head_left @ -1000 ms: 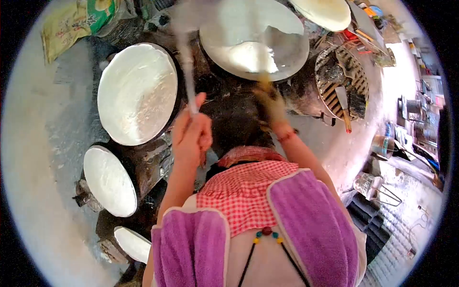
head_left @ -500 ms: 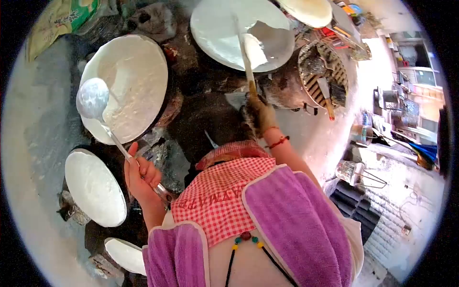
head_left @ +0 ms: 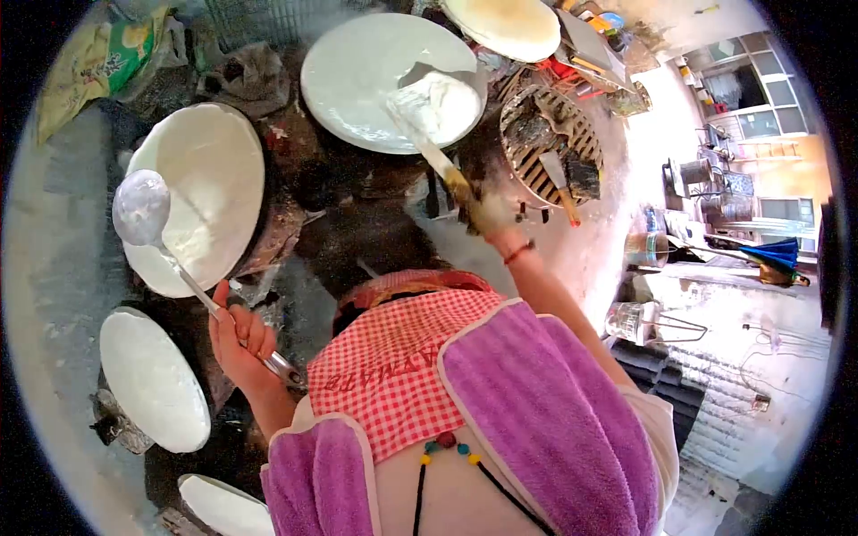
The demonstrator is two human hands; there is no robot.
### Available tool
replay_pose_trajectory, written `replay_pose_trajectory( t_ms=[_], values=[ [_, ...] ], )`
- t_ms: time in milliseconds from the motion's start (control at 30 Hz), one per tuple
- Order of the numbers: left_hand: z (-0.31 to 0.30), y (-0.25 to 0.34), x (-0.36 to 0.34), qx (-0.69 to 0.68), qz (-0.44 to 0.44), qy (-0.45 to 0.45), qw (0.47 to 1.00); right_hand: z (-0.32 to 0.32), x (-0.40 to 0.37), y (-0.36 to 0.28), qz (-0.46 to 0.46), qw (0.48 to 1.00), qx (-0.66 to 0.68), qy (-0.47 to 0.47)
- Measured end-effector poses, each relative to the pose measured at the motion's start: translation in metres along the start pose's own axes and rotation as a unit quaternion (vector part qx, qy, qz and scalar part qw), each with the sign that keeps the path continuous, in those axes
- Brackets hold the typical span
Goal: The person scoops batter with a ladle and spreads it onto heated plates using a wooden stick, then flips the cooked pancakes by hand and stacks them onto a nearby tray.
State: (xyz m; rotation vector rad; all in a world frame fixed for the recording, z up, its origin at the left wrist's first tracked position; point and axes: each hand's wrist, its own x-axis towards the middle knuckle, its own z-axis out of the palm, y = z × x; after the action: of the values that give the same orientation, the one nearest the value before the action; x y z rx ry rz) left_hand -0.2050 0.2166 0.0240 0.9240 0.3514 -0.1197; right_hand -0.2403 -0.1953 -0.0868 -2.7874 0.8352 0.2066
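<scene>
My left hand (head_left: 239, 339) is closed round the handle of a metal ladle (head_left: 141, 207), whose bowl hangs over the near side of a round white pan (head_left: 219, 170). In my right hand (head_left: 492, 216), partly blurred, is the brown grip of a long flat scraper (head_left: 433, 161). The scraper's far end meets a white mass (head_left: 442, 103) on the right part of a large round griddle (head_left: 349, 71). Beside that mass a grey patch of griddle surface shows.
More white round pans stand at the lower left (head_left: 154, 380) and the top (head_left: 505, 22). A slatted round basket (head_left: 527, 174) holds a brush-like tool (head_left: 561, 186) right of my right hand. A green and yellow sack (head_left: 98, 76) lies at the upper left.
The scraper has tilted, its tip further left relative to my right hand. The white mass on the griddle looks larger. The view has shifted, while my left hand still grips the ladle.
</scene>
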Motion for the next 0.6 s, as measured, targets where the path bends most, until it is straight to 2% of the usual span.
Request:
replay_pose_trajectory(
  t_ms=[67, 133, 167, 200, 233, 267, 300, 333, 367, 400, 467, 533, 567, 600],
  values=[
    [0.004, -0.014, -0.004, -0.003, 0.0, 0.02, 1.0, 0.018, -0.005, 0.039, 0.003, 0.985, 0.172, 0.024],
    [0.02, -0.029, -0.013, 0.008, 0.015, 0.065, 0.998, 0.013, 0.02, 0.072, -0.002, 0.93, 0.367, 0.027],
    [0.024, -0.049, -0.016, 0.005, 0.031, 0.017, 0.999, 0.008, 0.083, 0.112, -0.004, 0.983, 0.17, -0.072],
    [0.028, -0.061, -0.018, -0.001, 0.04, -0.033, 0.999, 0.021, 0.115, 0.133, -0.027, 0.974, 0.217, -0.051],
    [0.054, -0.072, -0.027, 0.033, 0.055, 0.038, 0.997, 0.009, 0.136, 0.136, -0.073, 0.977, 0.193, -0.045],
    [0.074, -0.084, -0.034, 0.045, 0.061, 0.043, 0.996, -0.001, 0.159, 0.133, -0.118, 0.977, 0.175, -0.038],
    [0.091, -0.097, -0.038, -0.001, 0.068, 0.043, 0.997, -0.008, 0.19, 0.129, -0.124, 0.974, 0.187, -0.04],
    [0.106, -0.109, -0.046, -0.043, 0.071, 0.048, 0.995, -0.011, 0.212, 0.126, -0.157, 0.972, 0.151, -0.09],
    [0.12, -0.12, -0.049, -0.075, 0.069, 0.032, 0.994, -0.014, 0.22, 0.122, -0.189, 0.965, 0.114, -0.142],
    [0.14, -0.126, -0.054, -0.097, 0.059, 0.052, 0.992, -0.037, 0.22, 0.103, -0.195, 0.962, 0.121, -0.149],
    [0.169, -0.132, -0.065, -0.102, 0.051, 0.053, 0.992, -0.084, 0.208, 0.059, 0.002, 0.916, 0.23, -0.33],
    [0.187, -0.135, -0.074, -0.08, 0.069, 0.067, 0.992, -0.072, 0.204, 0.051, -0.228, 0.898, 0.22, -0.305],
    [0.195, -0.134, -0.077, -0.061, 0.075, 0.072, 0.993, -0.053, 0.214, 0.052, -0.175, 0.902, 0.195, -0.344],
    [0.203, -0.133, -0.079, -0.053, 0.079, 0.071, 0.993, -0.055, 0.209, 0.059, -0.178, 0.899, 0.203, -0.346]
  ],
)
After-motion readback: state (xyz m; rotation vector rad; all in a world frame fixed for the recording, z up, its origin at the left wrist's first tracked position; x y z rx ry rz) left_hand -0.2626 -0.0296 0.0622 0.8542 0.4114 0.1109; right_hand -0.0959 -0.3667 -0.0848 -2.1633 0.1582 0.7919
